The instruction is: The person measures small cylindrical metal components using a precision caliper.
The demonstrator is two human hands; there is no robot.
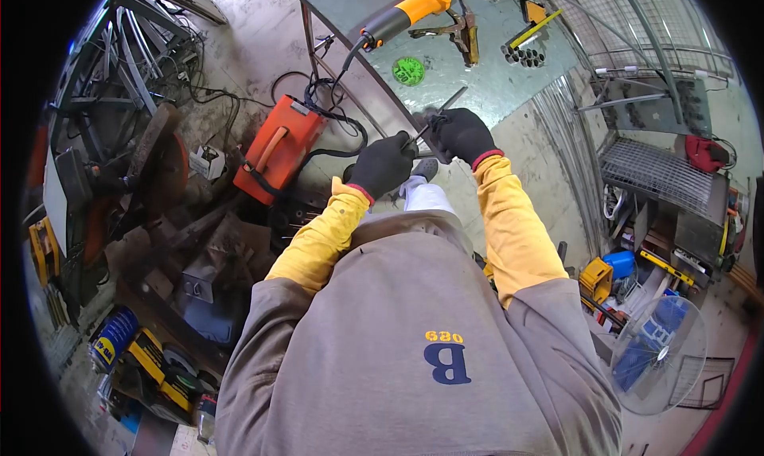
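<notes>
My left hand [382, 166], in a black glove, is closed around the lower end of a thin metal rod [454, 98]. Higher up the same rod, my right hand [464, 135], also black-gloved, has its fingers wrapped round it and a small dark piece beside it. Both hands are at the near edge of the metal table [366, 78]. On the table lie an orange and black angle grinder [406, 14], a locking clamp [465, 34], a green round disc [408, 71], several short pipe pieces [525, 56] and a yellow marker-like stick [537, 28].
A red welding machine [278, 150] with black cables stands on the floor left of the table. Metal scrap and a cut-off saw [155, 169] are at the left. Long metal bars [569, 146], a mesh rack [656, 173] and a fan [659, 354] are at the right.
</notes>
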